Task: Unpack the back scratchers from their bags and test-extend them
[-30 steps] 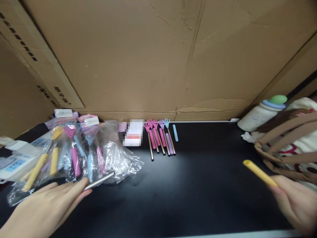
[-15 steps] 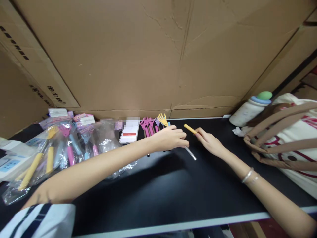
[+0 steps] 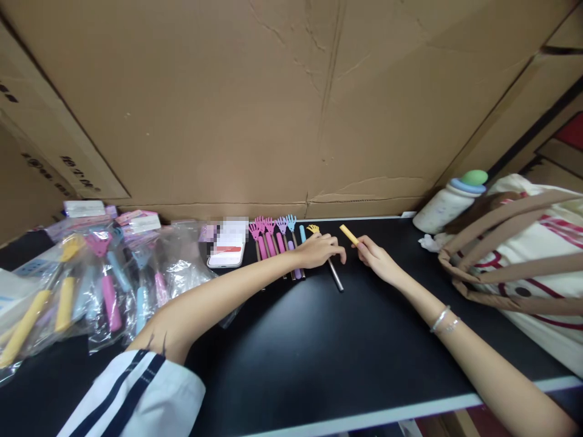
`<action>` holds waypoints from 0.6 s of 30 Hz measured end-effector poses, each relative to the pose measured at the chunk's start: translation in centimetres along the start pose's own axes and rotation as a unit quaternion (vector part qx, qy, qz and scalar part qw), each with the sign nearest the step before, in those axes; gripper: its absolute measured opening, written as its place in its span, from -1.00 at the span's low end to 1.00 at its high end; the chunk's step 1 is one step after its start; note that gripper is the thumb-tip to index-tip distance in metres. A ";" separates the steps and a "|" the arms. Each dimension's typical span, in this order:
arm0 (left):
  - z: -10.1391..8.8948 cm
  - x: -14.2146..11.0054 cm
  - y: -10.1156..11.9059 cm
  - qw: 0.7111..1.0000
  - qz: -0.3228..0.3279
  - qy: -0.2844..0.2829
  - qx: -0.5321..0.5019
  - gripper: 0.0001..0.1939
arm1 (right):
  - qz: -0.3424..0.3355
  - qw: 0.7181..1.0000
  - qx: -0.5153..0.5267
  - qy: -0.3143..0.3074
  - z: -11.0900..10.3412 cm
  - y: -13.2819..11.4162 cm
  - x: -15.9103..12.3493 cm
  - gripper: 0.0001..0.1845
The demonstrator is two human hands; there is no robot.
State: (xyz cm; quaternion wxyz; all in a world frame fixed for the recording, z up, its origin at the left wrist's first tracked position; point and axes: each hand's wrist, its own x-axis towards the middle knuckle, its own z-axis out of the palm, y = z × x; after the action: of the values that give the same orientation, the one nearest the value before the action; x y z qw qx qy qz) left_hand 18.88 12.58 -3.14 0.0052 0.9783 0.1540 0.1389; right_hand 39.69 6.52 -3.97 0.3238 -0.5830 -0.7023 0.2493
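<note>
My left hand reaches to the far edge of the black table. Its fingers are closed on a yellow-headed back scratcher whose metal shaft lies on the table. The yellow hand-shaped head points at the cardboard wall. My right hand is just to the right and pinches a small yellow sleeve. A row of pink, purple and blue scratchers lies directly left of my left hand.
A phone lies left of the row. Clear bags of packaged scratchers pile up at the left. A white bottle with a green cap and a cream tote bag stand at the right. A cardboard wall closes the back.
Both hands reached from the near edge to the back row. The left hand laid the yellow scratcher down beside the row; the right hand followed with the yellow sleeve.
</note>
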 end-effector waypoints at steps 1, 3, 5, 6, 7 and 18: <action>0.1 0.0 -0.1 1.000 -0.004 0.002 0.002 -0.63 | -0.001 1.000 0.004 -0.001 0.0 0.0 0.0 -0.52; 0.0 -0.2 -0.1 1.000 -0.004 0.003 0.009 -0.66 | -0.002 1.000 0.012 -0.005 -0.1 -0.1 0.0 -0.50; -0.5 -0.4 0.3 1.000 0.012 0.000 0.017 -0.70 | -0.001 1.000 0.016 -0.012 -0.2 -0.3 -0.1 -0.51; -0.8 -0.6 0.6 0.999 0.025 -0.002 0.022 -0.73 | -0.001 1.000 0.019 -0.018 -0.3 -0.3 -0.2 -0.52; -1.2 -0.9 0.8 0.999 0.040 -0.004 0.027 -0.75 | 0.000 0.999 0.023 -0.023 -0.3 -0.4 -0.2 -0.53; -2.4 -1.5 2.0 0.984 0.149 -0.016 0.096 -0.83 | -0.012 0.998 0.040 -0.038 0.0 -0.8 0.0 -0.56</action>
State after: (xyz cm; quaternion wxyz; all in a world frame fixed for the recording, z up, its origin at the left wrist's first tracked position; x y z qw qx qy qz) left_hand 17.48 10.20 -1.15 -0.1071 0.9883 0.0189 0.1067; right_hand 39.15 6.32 -3.40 0.3227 -0.5508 -0.7108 0.2952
